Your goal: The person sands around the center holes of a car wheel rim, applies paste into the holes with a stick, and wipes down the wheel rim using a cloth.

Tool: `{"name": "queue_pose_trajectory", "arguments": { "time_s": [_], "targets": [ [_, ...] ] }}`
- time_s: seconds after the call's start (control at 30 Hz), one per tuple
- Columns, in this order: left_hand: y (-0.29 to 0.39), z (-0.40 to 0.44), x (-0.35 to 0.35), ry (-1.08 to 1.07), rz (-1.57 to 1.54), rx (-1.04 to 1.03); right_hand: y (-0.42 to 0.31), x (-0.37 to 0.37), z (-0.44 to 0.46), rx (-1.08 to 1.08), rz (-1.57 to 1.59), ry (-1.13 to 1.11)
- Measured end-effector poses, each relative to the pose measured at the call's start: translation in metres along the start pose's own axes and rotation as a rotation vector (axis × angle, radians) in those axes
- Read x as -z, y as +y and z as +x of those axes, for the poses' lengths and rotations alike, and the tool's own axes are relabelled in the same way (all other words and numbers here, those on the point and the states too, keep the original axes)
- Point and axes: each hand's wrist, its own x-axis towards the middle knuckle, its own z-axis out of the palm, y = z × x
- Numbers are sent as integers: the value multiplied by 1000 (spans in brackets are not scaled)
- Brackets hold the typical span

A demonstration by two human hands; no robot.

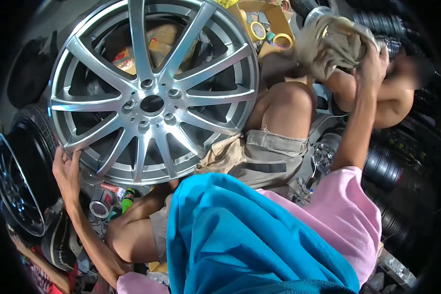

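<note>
A large silver alloy wheel with many spokes stands in front of me, its face turned toward the camera. My left hand grips the wheel's lower left rim, fingers on the edge. Away from the wheel, at the upper right, my right hand is closed on a crumpled beige cloth. Another tan cloth lies between the wheel's lower right rim and my shorts. A blue cloth covers much of my pink shirt.
A cardboard box with tape rolls is behind the wheel. A dark wheel leans at the left, above another person's arm. A can lies below the wheel. Another person sits at the right beside stacked dark rims.
</note>
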Motion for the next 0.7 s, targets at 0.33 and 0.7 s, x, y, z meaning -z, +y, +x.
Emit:
{"name": "queue_pose_trajectory", "arguments": {
  "time_s": [0.33,0.7],
  "targets": [
    [-22,12,11,-80,124,-123,73,-15,-44,-332,-221,-620],
    [-45,46,32,-68,471,-220,50,19,-52,-22,829,-286]
  ]
}}
